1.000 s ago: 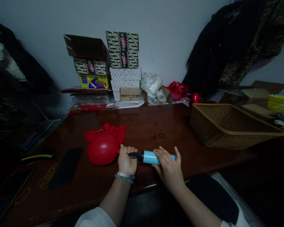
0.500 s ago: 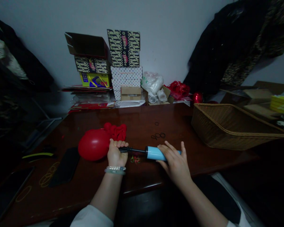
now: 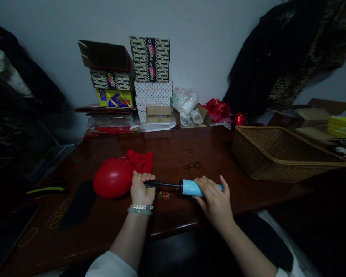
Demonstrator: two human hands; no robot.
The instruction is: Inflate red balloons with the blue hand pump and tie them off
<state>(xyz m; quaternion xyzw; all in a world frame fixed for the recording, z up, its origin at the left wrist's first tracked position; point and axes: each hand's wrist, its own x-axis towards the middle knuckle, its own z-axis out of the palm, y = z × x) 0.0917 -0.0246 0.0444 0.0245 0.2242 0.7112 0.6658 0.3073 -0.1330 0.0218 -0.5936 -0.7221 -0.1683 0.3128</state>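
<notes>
My left hand (image 3: 142, 188) is closed round the black nozzle end of a balloon pump and the neck of a red balloon (image 3: 112, 179). The balloon is partly inflated and bulges out to the left of the fist. My right hand (image 3: 215, 194) grips the pump's light blue barrel (image 3: 189, 187), its little finger lifted. A black rod shows between the two hands. Behind the left hand lies a heap of red limp balloons (image 3: 142, 161). Small red and green rubber bands (image 3: 165, 194) sit just under the rod.
A wicker basket (image 3: 259, 165) stands at the table's right. Black hair ties (image 3: 194, 165) lie mid-table. On the left are a dark phone-like slab (image 3: 78, 204), yellow rubber bands (image 3: 55, 218) and a tablet-like device (image 3: 10, 238). Stacked boxes (image 3: 152, 96) line the wall.
My right hand has drawn the blue barrel slightly to the right, so a little more rod shows. The balloon looks slightly larger. My left hand stays nearly in place.
</notes>
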